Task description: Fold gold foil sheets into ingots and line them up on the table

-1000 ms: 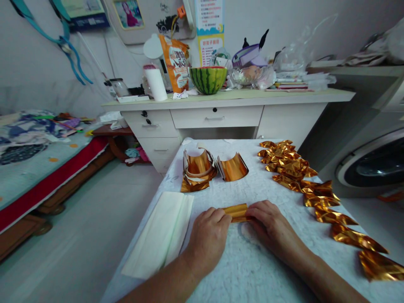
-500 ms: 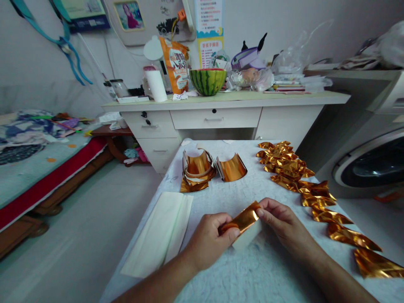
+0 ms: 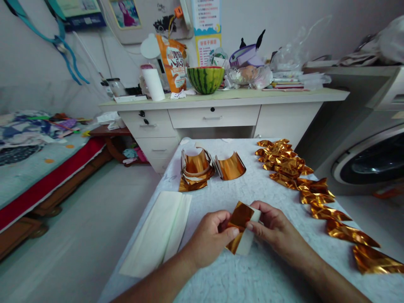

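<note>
white table [image 3: 277, 269]: both hands [image 3: 210, 237] pinch gold foil [image 3: 239, 221] (half unfolded).

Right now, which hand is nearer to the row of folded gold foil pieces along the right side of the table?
Right. The right hand lies left of the row of folded gold foil pieces, apart from it. The left hand is farther left still.

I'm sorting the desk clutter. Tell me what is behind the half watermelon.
Behind the half watermelon a wall poster and a white packet show. The melon covers whatever stands lower on the desk behind it.
</note>
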Motion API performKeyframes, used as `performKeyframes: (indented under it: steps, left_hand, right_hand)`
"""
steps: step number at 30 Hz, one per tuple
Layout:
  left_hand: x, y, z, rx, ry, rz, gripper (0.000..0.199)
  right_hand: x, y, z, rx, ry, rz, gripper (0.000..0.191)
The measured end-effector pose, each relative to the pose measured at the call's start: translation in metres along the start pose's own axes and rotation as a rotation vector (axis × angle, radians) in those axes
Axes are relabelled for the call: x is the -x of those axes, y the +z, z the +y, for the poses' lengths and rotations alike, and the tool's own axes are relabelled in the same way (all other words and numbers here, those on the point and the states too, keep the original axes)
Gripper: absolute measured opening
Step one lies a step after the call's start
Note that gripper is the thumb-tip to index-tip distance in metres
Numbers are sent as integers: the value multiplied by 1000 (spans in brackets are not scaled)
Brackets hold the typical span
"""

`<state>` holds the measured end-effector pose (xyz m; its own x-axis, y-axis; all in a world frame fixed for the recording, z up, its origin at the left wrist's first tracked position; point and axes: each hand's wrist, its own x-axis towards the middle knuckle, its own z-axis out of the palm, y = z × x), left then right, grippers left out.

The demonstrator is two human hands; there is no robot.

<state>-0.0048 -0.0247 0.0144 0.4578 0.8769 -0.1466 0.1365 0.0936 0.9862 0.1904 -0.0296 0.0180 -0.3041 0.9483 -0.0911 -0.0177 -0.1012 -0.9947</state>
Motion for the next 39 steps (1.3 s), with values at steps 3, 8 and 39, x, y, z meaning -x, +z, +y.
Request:
performKeyframes:
  steps: [3,8,39]
  left_hand:
    - [1,1,0,-7,-12,-12,13]
    - [2,4,2,-65,35,14,13]
    - [10,4,8,-238,351,7,16]
  right_hand:
    - [0,0,1,6,2,6,29]
    - [4,0,3,112,-2,-2,31]
    - [3,4,0,84,-5,44,35]
